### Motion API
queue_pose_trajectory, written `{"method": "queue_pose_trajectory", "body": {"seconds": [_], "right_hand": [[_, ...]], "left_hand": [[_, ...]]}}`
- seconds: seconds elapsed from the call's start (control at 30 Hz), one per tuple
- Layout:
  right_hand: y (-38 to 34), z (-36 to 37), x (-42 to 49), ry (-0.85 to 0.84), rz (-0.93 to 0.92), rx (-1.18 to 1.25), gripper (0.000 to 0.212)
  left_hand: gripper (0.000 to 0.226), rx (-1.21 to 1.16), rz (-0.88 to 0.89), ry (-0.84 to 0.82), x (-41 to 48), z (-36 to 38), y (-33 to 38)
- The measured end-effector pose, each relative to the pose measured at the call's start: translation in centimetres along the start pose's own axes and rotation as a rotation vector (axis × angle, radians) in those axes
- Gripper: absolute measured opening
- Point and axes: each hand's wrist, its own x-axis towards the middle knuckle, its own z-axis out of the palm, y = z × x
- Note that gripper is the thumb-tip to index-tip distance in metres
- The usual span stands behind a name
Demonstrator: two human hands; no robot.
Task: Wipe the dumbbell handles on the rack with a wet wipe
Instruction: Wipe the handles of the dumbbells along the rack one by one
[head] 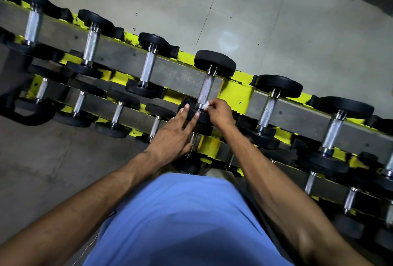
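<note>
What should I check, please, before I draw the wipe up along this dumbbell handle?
1. Grip on the wet wipe: ok, the right hand pinches it.
2. Contact with the handle: ok, the wipe touches its near end.
3. Dumbbell steadied: ok, the left hand rests straight fingers on the near head.
4. Path up the handle: ok, bare up to the far head.
5. Wipe moist enough: cannot tell.
</note>
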Motion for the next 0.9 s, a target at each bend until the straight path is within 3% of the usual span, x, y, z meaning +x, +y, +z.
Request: {"method": "queue_pose_trajectory", "body": {"seconds": [0.1, 0.2, 0.4, 0.53, 0.73, 0.9], "right_hand": [[-0.2, 0.4, 2.3, -0.027, 0.141, 0.152, 0.018], [-1.0, 0.5, 3.8, -0.033, 0.246, 0.466, 0.029], [-2.0, -0.8, 4.5, -0.240, 0.315, 0.875, 0.035], [-3.7, -1.7, 7.1, -0.161, 0.400, 1.316, 0.039], [-3.2, -0.4, 7.0, -0.067, 0.423, 1.382, 0.034], [-2.7, 0.3, 6.5, 0.214, 0.284, 1.063, 0.020]], "left_hand": [[0.100, 0.032, 0.011, -0.040, 0.1, -0.4, 0.1], [0.099, 0.036, 0.032, -0.050, 0.0, -0.7, -0.3], [0.098, 0.052, 0.048, -0.067, 0.1, -0.8, -0.5], [0.095, 0.061, 0.068, -0.083, 0.2, -1.3, -0.7], [0.088, 0.052, 0.088, -0.075, 0.1, -1.5, -1.0], [0.087, 0.059, 0.088, -0.086, 0.1, -1.7, -1.1]]}}
